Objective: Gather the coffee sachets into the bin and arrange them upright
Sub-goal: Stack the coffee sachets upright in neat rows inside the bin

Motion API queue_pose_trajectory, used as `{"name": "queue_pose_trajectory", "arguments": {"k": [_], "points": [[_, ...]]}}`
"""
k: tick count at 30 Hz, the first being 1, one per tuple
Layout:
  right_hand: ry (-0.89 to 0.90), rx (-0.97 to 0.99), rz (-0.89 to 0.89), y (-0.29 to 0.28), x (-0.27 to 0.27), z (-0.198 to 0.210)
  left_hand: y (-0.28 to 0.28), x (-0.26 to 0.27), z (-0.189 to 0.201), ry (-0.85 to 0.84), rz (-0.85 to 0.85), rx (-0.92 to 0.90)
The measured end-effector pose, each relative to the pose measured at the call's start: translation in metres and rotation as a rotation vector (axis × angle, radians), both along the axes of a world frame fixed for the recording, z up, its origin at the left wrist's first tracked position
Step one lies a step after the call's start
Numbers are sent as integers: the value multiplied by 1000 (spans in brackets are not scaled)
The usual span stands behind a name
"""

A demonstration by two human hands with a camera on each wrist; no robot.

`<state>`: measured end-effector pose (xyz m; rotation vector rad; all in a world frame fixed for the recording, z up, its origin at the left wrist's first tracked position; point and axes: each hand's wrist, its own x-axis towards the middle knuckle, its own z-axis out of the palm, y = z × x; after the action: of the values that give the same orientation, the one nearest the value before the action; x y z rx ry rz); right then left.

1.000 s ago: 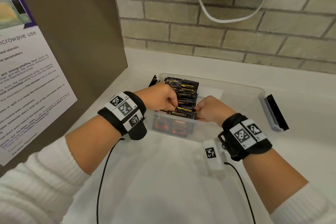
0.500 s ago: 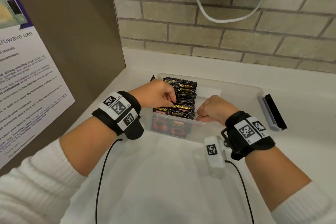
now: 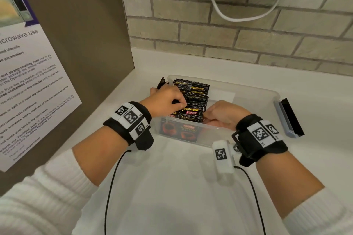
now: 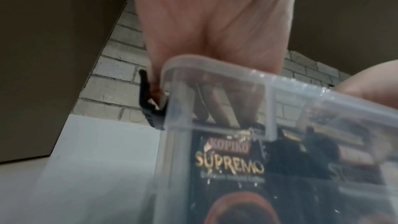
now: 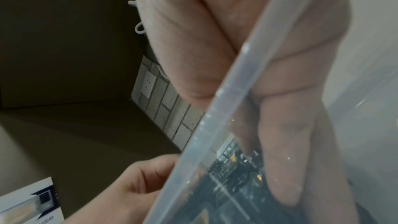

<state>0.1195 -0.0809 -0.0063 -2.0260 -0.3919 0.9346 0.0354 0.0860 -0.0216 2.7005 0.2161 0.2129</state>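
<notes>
A clear plastic bin [image 3: 248,87] stands on the white counter. Several black and gold coffee sachets [image 3: 193,101] stand upright in a row in its left part. My left hand [image 3: 180,104] reaches in from the left, its curled fingers pinching sachets near the front of the row. My right hand [image 3: 207,119] is curled at the row's right edge by the near wall, gripping the front sachets. Through the bin wall [image 4: 215,64] the left fingers [image 4: 217,106] come down onto the sachet tops [image 4: 230,159]. Beyond the rim [image 5: 215,108] the right fingers [image 5: 280,159] point down beside the sachets [image 5: 232,173].
A grey-blue latch piece [image 3: 288,118] sticks out at the bin's right end and a black latch [image 3: 162,82] at its left end. A brown panel with a microwave notice [image 3: 28,82] closes the left side. Behind is a brick wall with a white cable [image 3: 219,9]. Bare counter [image 3: 172,187] lies in front.
Both hands stay at the front sachets. My left hand has shifted slightly back along the row, and a red label on a front sachet now shows between the hands.
</notes>
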Motion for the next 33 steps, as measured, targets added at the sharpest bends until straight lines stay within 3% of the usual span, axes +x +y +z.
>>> {"name": "queue_pose_trajectory", "arguments": {"k": [2, 7, 11, 16, 21, 25, 27, 29, 33], "points": [[-16, -33, 30, 1, 1, -2, -3, -1, -4, -64, 16, -50], [-352, -323, 203, 9, -8, 1, -6, -1, -6, -63, 19, -40], [-369, -330, 197, 10, -8, 0, -8, 5, -5, 9, 29, 5], [-124, -170, 54, 1, 4, -3, -4, 6, -5, -40, 19, -6], [-26, -51, -57, -9, 10, 1, 5, 4, -1, -69, -1, -70], [38, 58, -125, -6, 10, 2, 11, 2, -3, -233, 231, -61], [250, 143, -129, -2, 6, 2, 12, 1, -7, -208, 323, -103], [423, 219, -97, 3, 2, 2, 15, 2, -12, -161, 328, -192], [481, 170, -91, 11, -6, 5, 17, 1, -15, -154, 293, -275]]}}
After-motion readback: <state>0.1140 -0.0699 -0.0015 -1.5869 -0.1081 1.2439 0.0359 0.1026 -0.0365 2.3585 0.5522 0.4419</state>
